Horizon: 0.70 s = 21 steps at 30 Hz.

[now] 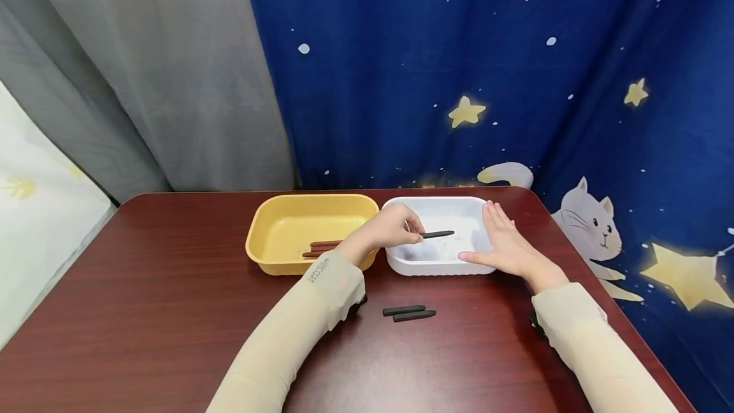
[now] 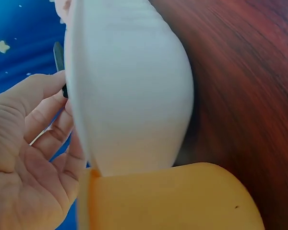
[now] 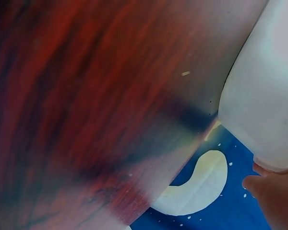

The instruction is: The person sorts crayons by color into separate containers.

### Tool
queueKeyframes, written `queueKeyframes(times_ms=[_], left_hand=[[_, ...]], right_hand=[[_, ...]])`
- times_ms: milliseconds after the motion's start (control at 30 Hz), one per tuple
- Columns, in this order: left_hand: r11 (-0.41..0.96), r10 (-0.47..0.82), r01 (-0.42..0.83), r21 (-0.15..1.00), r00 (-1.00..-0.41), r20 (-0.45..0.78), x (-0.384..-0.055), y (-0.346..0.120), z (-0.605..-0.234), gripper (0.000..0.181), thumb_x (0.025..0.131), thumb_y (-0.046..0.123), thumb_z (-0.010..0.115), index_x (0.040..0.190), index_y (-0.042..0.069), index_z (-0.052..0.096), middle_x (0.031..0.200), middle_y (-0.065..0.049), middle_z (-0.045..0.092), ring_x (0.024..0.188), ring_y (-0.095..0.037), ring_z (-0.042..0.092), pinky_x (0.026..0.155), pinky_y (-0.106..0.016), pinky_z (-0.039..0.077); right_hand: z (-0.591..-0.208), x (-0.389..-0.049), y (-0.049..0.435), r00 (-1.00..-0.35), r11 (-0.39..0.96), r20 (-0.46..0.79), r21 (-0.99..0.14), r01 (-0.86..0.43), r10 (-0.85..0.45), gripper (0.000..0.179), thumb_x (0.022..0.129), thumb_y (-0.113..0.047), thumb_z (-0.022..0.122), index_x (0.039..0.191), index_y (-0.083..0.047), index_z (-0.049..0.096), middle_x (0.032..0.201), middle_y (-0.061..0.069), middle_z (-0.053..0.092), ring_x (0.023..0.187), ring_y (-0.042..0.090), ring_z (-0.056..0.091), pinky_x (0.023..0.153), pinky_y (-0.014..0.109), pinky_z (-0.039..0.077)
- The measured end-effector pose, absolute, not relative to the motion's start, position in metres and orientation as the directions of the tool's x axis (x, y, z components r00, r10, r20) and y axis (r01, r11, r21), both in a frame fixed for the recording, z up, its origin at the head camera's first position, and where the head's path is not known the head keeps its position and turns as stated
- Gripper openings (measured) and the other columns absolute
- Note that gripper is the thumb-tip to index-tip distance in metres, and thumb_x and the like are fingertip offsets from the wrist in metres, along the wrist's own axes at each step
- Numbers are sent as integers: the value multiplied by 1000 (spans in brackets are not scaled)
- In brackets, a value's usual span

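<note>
My left hand (image 1: 390,227) pinches a black crayon (image 1: 440,234) between thumb and fingers, over the inside of the white plastic basin (image 1: 438,268). In the left wrist view the hand (image 2: 31,139) shows its palm, and the crayon (image 2: 59,57) is partly hidden behind the basin wall. My right hand (image 1: 513,247) rests on the basin's right rim, fingers extended and thumb spread toward the front edge. Only part of that hand (image 3: 281,194) shows in the right wrist view. Two black crayons (image 1: 414,315) lie side by side on the table in front of the white basin.
Just left of the white basin stands a yellow basin (image 1: 312,269) with several reddish-brown crayons (image 1: 323,245) in it. Both sit near the back edge of the dark red wooden table (image 1: 172,311). A blue star-patterned curtain (image 1: 390,81) hangs behind.
</note>
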<state>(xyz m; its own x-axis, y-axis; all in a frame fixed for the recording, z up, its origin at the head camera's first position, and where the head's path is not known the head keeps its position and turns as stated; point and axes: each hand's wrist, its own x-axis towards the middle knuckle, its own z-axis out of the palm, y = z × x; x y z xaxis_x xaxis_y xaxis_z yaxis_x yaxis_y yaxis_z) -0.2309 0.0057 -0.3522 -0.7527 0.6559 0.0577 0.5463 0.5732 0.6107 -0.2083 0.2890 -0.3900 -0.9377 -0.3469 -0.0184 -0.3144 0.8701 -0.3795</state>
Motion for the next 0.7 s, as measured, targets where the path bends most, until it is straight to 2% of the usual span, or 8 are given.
queueKeyframes(times_ms=[233, 433, 700], left_hand=[[652, 611, 518, 553, -792, 22, -242, 14, -361, 10, 88, 12, 74, 93, 7, 79, 93, -5, 77, 83, -14, 64, 74, -20, 50], [701, 595, 503, 506, -803, -26, -251, 28, -366, 9, 88, 13, 74, 93, 9, 80, 94, -4, 78, 89, -14, 67, 79, -23, 51], [731, 565, 440, 521, -819, -100, -261, 46, -374, 7, 85, 11, 77, 91, 8, 80, 90, -3, 77, 75, -10, 57, 68, -20, 46]], right_hand=[[-391, -210, 290, -938, 876, -19, -366, -315, -345, 123, 82, -64, 68, 154, 12, 3, 164, 29, -2, 153, 45, -4, 117, 70, 8], [-391, -210, 291, -939, 877, -16, -362, -315, -343, 123, 82, -65, 68, 154, 11, 4, 164, 28, -2, 153, 46, -3, 116, 71, 9], [-390, -210, 292, -943, 882, -32, -365, -297, -331, 125, 81, -67, 67, 155, 9, 1, 165, 27, -3, 153, 44, -5, 118, 69, 8]])
